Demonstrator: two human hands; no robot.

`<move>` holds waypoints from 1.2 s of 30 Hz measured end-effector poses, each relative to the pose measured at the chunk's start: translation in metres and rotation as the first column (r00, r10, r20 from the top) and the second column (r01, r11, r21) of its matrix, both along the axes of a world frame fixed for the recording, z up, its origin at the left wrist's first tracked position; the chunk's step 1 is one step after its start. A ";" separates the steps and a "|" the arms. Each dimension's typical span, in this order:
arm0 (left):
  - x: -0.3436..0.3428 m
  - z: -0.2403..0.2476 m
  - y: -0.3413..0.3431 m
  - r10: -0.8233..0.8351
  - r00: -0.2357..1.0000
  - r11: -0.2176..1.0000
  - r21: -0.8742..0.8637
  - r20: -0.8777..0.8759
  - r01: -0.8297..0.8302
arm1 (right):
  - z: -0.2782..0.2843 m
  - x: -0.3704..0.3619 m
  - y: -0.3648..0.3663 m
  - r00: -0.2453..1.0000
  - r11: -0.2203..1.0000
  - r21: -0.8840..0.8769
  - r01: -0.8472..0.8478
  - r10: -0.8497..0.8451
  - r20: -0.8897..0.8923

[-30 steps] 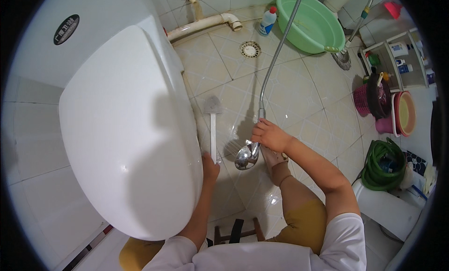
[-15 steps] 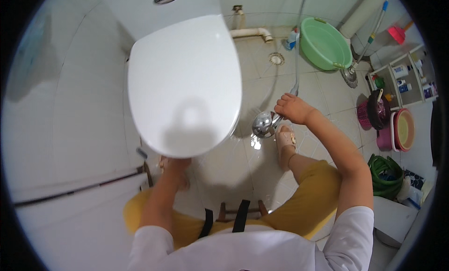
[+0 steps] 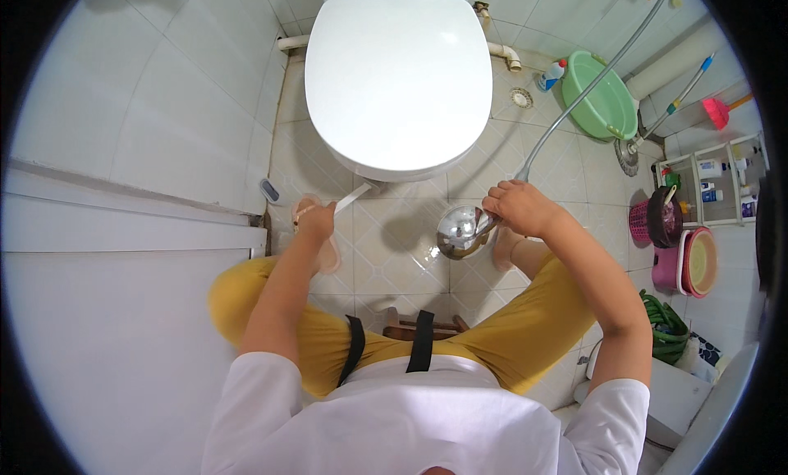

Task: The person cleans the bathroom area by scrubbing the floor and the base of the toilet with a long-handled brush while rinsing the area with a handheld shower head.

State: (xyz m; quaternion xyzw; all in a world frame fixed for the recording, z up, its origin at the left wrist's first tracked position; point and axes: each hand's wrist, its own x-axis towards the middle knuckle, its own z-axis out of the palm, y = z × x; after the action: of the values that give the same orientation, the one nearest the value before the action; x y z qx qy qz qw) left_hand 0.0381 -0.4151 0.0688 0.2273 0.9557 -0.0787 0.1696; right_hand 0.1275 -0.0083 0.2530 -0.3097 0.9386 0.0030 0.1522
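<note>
Closed around the end of a slim white-handled brush (image 3: 355, 198) is my left hand (image 3: 315, 222). The brush points up and right to the base of the toilet (image 3: 400, 77); its small head, by the toilet's foot, is hard to make out. My right hand (image 3: 519, 207) grips the handle of a chrome shower head (image 3: 461, 232), held low over the wet floor with its round end toward the left. A grey hose (image 3: 566, 114) runs from it up to the far right. The toilet's white lid is down.
A green basin (image 3: 603, 89), a bottle (image 3: 551, 75) and a floor drain (image 3: 521, 98) lie beyond my right hand. Along the right wall stand a shelf rack (image 3: 698, 178), stacked basins (image 3: 700, 263) and a coiled green hose (image 3: 663, 326). A white panel (image 3: 123, 327) fills the left.
The view has shifted, so the toilet sits higher and farther right. My left hand and the white brush handle now show clear of the lid's edge. The right hand keeps the shower head low.
</note>
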 end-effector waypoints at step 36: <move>-0.056 0.011 -0.022 -0.009 0.930 1.000 -0.014 0.366 0.016 | -0.003 -0.018 -0.015 0.998 0.998 -0.060 0.032 -0.029 0.065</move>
State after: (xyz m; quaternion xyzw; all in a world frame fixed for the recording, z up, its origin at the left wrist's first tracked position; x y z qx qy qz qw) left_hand -0.0176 -0.4373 0.0794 0.2427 0.9052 -0.0439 0.3461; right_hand 0.1093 -0.0229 0.2502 -0.2998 0.9375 -0.0379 0.1725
